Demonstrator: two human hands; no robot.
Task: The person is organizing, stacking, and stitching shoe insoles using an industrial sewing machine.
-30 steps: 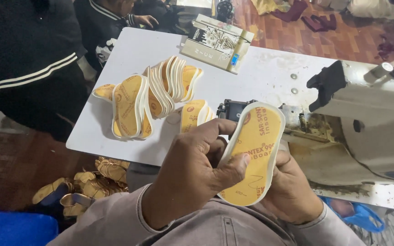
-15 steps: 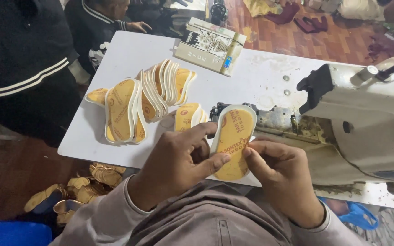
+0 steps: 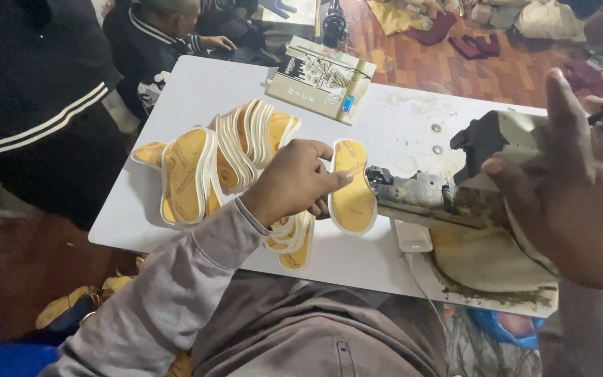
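Observation:
My left hand (image 3: 293, 183) holds a yellow insole with a white rim (image 3: 352, 188) flat on the white table (image 3: 399, 132), its tip against the arm of the sewing machine (image 3: 448, 199). My right hand (image 3: 581, 181) is raised at the right, resting on the machine's head near its wheel; whether it grips anything I cannot tell. A fanned pile of several more yellow insoles (image 3: 218, 164) lies left of my left hand, and a few insoles (image 3: 294, 241) lie under my wrist.
A flat printed box (image 3: 319, 80) lies at the table's far edge. Two people in dark striped clothes (image 3: 43, 91) are at the left and far side. Loose yellow insoles (image 3: 71, 307) lie on the floor below. Cloth pieces (image 3: 448, 28) sit on the wooden floor.
Both hands held one insole up in front of me. Now my left hand alone has laid it on the table by the machine, and my right hand has gone to the machine head.

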